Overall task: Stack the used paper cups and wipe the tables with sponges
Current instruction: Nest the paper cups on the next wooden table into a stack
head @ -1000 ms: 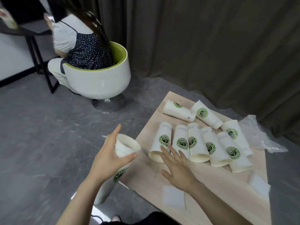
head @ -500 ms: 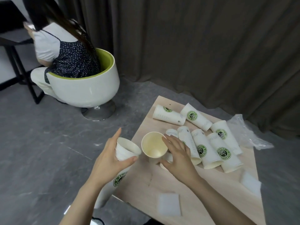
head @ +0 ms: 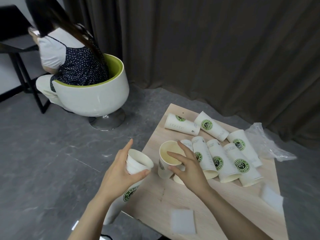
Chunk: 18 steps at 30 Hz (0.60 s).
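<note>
Since a second ago the right hand point(head: 187, 168) has lifted one white paper cup with a green round logo point(head: 167, 161) off the light wooden tabletop point(head: 173, 196); then it only lay flat beside the row.

Head view: that cup is now tilted, its mouth facing the camera, pinched at the rim between thumb and fingers, just right of the nested stack of white paper cups point(head: 133, 172). The left hand point(head: 121, 172) grips this stack near its top, thumb in front, index finger pointing up; the stack hangs over the tabletop's left edge, and its badge shows "ENJO" above a green ring. Seven more white paper cups point(head: 230, 161) lie on their sides further right, touching one another in a rough row with two above it. Their green badges read "ENJOY LIFE COFFEE"; the small grey print on the sides is too fine to read.

Two white rectangular sponges lie on the tabletop, one near the front edge point(head: 183, 221), one at the right edge point(head: 271, 199). A crumpled clear plastic bag point(head: 265, 141) rests at the far right corner.
</note>
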Each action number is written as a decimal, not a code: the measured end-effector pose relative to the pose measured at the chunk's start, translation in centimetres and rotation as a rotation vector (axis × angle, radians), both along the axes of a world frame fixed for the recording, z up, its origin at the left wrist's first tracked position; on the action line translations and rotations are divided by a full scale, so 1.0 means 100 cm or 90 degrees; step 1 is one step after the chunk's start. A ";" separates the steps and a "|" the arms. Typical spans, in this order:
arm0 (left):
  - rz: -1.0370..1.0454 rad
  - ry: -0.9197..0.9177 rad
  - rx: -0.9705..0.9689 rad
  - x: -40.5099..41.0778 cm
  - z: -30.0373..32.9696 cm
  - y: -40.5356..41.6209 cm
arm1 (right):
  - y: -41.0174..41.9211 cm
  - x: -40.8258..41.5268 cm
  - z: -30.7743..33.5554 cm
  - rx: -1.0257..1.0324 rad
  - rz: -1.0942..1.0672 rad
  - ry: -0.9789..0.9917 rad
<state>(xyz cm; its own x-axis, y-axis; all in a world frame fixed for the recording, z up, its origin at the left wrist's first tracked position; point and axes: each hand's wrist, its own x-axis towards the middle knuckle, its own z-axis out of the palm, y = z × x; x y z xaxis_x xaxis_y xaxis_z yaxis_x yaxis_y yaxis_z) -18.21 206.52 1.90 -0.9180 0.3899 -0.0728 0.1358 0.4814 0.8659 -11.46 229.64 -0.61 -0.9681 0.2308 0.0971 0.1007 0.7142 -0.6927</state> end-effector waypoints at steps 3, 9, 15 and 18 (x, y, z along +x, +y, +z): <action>-0.001 0.001 -0.002 0.000 0.001 0.000 | -0.002 -0.001 0.001 -0.024 -0.003 -0.002; -0.007 0.004 0.001 0.003 0.002 -0.001 | -0.004 0.001 0.006 -0.055 -0.027 0.023; -0.023 0.008 -0.004 0.005 0.002 -0.001 | -0.007 0.005 0.021 -0.102 -0.054 0.106; -0.045 0.015 -0.025 0.005 0.002 -0.001 | -0.009 0.005 0.034 -0.141 -0.076 0.151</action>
<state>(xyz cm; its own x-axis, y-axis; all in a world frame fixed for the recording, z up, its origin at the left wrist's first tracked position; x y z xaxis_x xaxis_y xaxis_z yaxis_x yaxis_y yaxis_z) -17.76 206.44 2.09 -0.8900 0.4509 -0.0682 0.1906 0.5038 0.8425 -10.96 228.71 2.82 -0.8892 0.3823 0.2512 -0.0079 0.5362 -0.8440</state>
